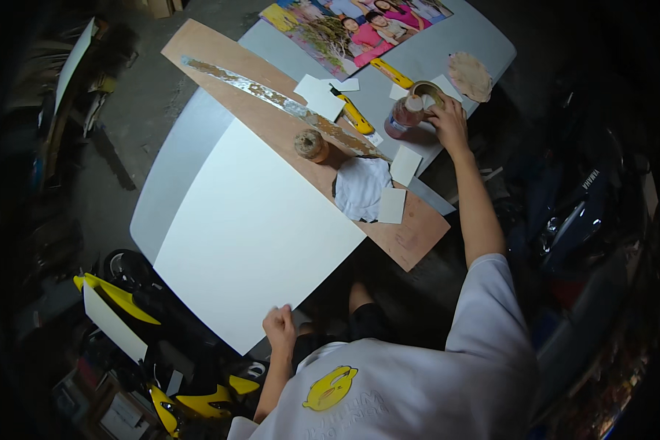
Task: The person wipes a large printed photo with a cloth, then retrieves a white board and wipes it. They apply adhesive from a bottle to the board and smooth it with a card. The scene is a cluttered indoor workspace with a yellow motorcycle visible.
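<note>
My right hand [449,123] reaches to the far right of the table, its fingers closed around the side of a round open tin can [426,94]. Right beside the can stands a clear bottle [402,121] with reddish contents. My left hand [279,327] is closed in a fist at the near corner of a large white sheet [249,235]; whatever may be inside the fist is hidden. A long brown board [418,238] lies along the sheet's far edge, with a worn metal straightedge [286,106] on it.
A round wooden knob-like block [311,146], a white cloth [363,187] and small white cards [391,206] lie on the board. Two yellow cutter knives [356,114], a printed group photo [359,33] and a pinkish scalloped pad [469,76] rest on the grey table [172,165]. Motorbikes [579,198] stand alongside.
</note>
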Available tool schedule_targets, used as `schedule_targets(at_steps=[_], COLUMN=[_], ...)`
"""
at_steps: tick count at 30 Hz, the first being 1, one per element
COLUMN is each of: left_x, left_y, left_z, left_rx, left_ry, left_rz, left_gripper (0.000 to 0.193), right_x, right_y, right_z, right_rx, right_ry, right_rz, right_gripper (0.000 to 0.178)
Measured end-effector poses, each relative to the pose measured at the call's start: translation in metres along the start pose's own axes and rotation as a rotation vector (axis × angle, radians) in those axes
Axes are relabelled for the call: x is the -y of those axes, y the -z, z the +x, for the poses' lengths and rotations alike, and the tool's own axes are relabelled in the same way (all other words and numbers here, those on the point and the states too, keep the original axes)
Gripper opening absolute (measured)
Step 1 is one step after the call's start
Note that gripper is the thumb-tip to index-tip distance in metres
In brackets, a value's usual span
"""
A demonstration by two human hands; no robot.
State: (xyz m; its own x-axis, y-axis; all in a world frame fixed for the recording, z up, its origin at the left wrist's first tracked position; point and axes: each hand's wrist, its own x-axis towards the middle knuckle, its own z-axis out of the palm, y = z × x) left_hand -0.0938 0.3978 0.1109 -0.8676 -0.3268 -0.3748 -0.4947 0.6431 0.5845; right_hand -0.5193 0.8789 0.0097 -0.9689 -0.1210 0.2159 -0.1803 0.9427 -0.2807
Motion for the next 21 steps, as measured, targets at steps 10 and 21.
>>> schedule_targets(at_steps=[10,21], left_x=[-0.186,-0.271], left_y=[0.006,-0.005], left_z=[0.064,0.068], left_rx=[0.218,0.798], left_ry=[-0.537,-0.081], left_rz=[-0.165,-1.435], left_gripper=[0.031,0.081], right_x=[0.057,0.214], right_y=[0.130,0.224], right_z=[-0.124,-0.192], right_rx=[-0.318,0.372], right_ry=[-0.273,0.065], right_rz=[0.874,1.583], right_gripper=[0.039,0.044])
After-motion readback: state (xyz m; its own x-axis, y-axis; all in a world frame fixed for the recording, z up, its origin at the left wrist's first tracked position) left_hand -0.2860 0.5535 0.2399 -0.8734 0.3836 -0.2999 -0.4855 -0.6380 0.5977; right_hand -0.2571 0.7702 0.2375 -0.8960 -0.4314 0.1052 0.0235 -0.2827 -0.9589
